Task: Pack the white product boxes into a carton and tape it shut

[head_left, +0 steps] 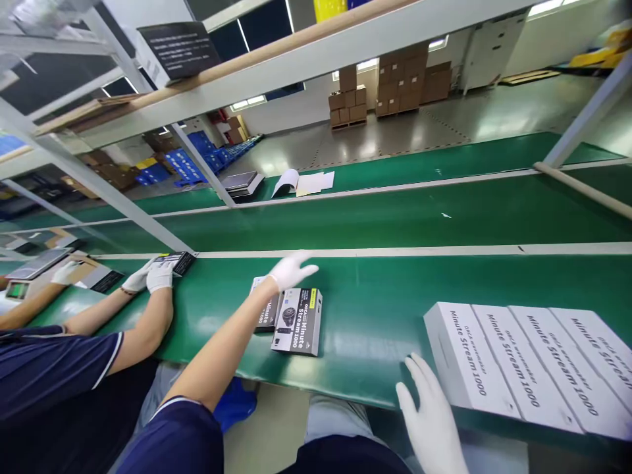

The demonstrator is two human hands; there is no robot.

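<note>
My left hand (291, 269), in a white glove, reaches out over the green belt (385, 309) with fingers spread, just above two small product boxes. The nearer grey box (297, 321) reads "Minute Stream 1000"; a second box (266, 308) lies beside it, partly under my forearm. My right hand (434, 421), also gloved, hovers open at the belt's near edge, beside a row of white "Minute Stream 1000" cartons (523, 365). Neither hand holds anything.
To the left a co-worker's gloved hands (148, 276) hold a dark box (175, 262) on the belt, near a scale (34, 264). A grey frame post (123, 197) slants across. Papers (306, 182) and a device lie on the far belt. Stacked cardboard boxes (390, 89) stand beyond.
</note>
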